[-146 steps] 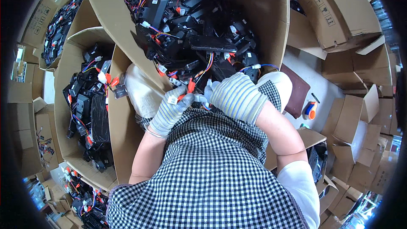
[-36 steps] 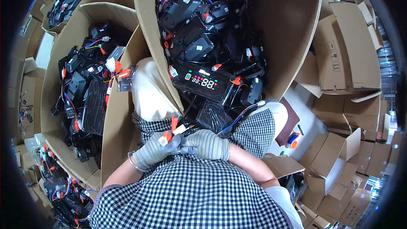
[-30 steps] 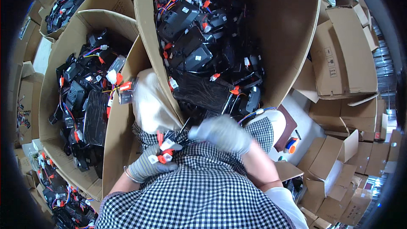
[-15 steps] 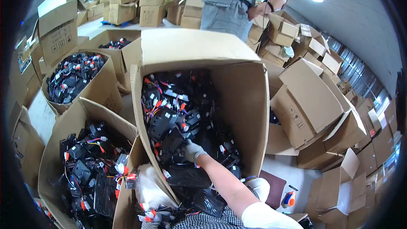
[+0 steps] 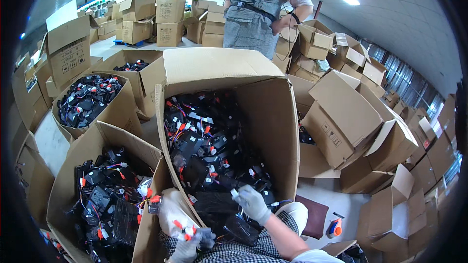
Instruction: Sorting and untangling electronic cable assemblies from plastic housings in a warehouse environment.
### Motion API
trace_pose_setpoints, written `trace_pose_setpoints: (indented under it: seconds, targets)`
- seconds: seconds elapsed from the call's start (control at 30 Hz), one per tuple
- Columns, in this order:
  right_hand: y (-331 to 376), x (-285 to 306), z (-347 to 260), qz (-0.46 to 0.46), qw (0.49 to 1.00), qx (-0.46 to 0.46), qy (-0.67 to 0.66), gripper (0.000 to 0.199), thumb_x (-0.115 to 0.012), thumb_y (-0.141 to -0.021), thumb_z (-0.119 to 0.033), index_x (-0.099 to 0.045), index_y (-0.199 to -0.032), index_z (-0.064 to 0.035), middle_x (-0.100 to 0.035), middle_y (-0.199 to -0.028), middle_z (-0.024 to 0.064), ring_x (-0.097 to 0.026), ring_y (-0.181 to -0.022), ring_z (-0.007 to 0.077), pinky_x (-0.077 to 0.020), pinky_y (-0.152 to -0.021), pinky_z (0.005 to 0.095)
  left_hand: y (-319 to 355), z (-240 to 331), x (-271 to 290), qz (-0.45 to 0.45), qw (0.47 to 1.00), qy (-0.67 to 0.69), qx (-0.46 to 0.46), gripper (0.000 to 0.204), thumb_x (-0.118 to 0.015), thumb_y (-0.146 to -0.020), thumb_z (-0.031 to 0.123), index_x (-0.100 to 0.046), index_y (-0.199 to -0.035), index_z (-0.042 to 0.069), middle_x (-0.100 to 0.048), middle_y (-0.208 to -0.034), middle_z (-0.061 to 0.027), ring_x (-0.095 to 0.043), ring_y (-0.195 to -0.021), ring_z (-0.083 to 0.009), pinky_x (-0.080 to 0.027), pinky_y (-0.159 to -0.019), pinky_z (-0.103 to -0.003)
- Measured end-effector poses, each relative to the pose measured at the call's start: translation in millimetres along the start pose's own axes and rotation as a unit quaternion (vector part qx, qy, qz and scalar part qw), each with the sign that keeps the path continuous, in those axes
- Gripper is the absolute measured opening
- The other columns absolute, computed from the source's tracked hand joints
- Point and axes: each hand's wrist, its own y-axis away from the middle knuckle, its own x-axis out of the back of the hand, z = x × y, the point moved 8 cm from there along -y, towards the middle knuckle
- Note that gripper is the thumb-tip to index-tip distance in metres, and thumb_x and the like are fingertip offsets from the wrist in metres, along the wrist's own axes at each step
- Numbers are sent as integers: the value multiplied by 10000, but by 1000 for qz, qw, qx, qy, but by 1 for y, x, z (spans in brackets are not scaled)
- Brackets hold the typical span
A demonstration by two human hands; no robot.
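Observation:
A tall open carton (image 5: 273, 117) stands before me, tilted open toward me, full of small black electronic modules (image 5: 214, 148) with coloured leads and red and white plugs. At its near edge, my gloved right hand (image 5: 254, 204) is closed with a small white connector (image 5: 235, 193) at its fingertips; a dark blurred part lies just beyond it. Low in front of my lap, my gloved left hand (image 5: 185, 249) is closed round a bunch of plug-ended leads (image 5: 185, 231) with red and white ends. Black plastic-wrapped pieces (image 5: 241, 229) lie over my checked clothing.
Left of me a second carton (image 5: 63, 199) holds more modules, with further filled cartons (image 5: 124, 102) behind. Large cartons (image 5: 341, 122) lean at the right. An orange-and-blue tape roll (image 5: 335, 228) lies on the floor. A person (image 5: 256, 14) in a grey apron stands beyond.
My right hand has drawn back from deep among the modules to the carton's near edge, now with a white connector at its fingertips. My left hand has risen slightly. The view has tipped upward.

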Motion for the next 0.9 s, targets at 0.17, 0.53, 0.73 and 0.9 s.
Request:
trace_pose_setpoints:
  seconds: [0.17, 0.53, 0.73, 0.9]
  targets:
    - [59, -17, -31, -109, 987, 122, 8, 125, -638, -758, -155, -618, -807, -42, -600, -860, 134, -599, -767, 306, -496, -674, 391, -51, -26, -18, -1, 982, 186, 21, 506, -615, -880, 328, -477, -1268, 33, -558, -1219, -133, -552, -1107, -270, -432, -972, -451]
    - [44, -59, -27, -242, 959, 57, 137, 333, -544, -872, -271, -642, -627, -67, -616, -715, 132, -614, -663, 298, -488, -601, 399, -62, 10, -5, 112, 934, 304, -148, 531, -602, -890, 362, -444, -1311, 79, -622, -962, -11, -621, -821, -147, -497, -900, -423]
    - [39, -42, -23, -182, 928, -57, -322, 239, -603, -880, -218, -631, -1006, -17, -638, -984, 111, -631, -806, 205, -498, -726, 311, -50, 27, 32, 201, 964, 35, -171, 487, -611, -848, 504, -549, -1020, 52, -471, -628, 13, -437, -510, -90, -363, -481, -265]
    - [16, -15, -44, -212, 809, -261, -482, 339, -505, -950, -318, -636, -856, -20, -624, -777, 30, -500, -587, 72, -407, -560, 188, -43, 24, 41, 196, 946, -214, -147, 283, -614, -887, 341, -557, -933, 68, -535, -684, 0, -493, -552, -90, -408, -517, -243]
